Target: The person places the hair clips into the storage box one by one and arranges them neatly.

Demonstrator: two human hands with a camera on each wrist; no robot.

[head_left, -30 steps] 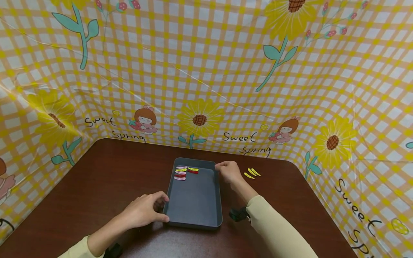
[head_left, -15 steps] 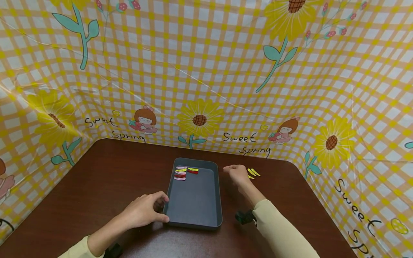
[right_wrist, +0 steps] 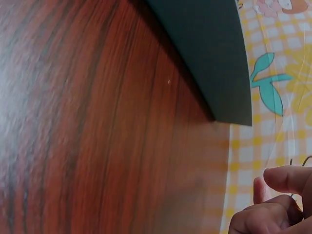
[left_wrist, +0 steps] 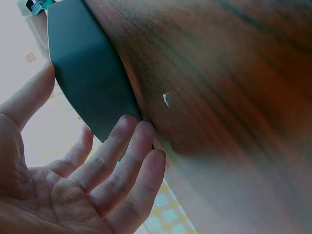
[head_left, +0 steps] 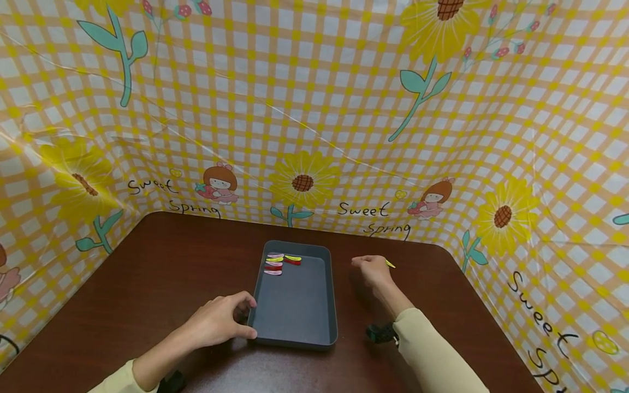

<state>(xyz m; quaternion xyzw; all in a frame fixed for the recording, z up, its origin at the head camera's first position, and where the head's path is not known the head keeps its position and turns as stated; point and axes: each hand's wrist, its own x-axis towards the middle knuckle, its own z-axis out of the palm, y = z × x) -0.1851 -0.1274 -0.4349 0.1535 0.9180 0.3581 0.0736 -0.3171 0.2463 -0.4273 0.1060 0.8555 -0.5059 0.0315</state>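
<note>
A dark grey tray sits on the table. In its far left part lies a column of several pink, yellow and red snap hair clips. Beside the column are a yellow clip and a red clip. My left hand touches the tray's left side near the front corner, thumb and fingers spread along the outer wall. Right of the tray, my right hand hovers with loosely bent fingers and nothing visible between thumb and index. A yellow hair clip pokes out behind it.
The dark brown wooden table is bounded at the back and sides by a checked, flowered cloth. In the right wrist view, the tray's outer wall stands beyond the right hand's fingers.
My right hand has moved away from the tray's far right corner, rightward to the yellow hair clips, and now hides most of them. My left hand and the tray stay put.
</note>
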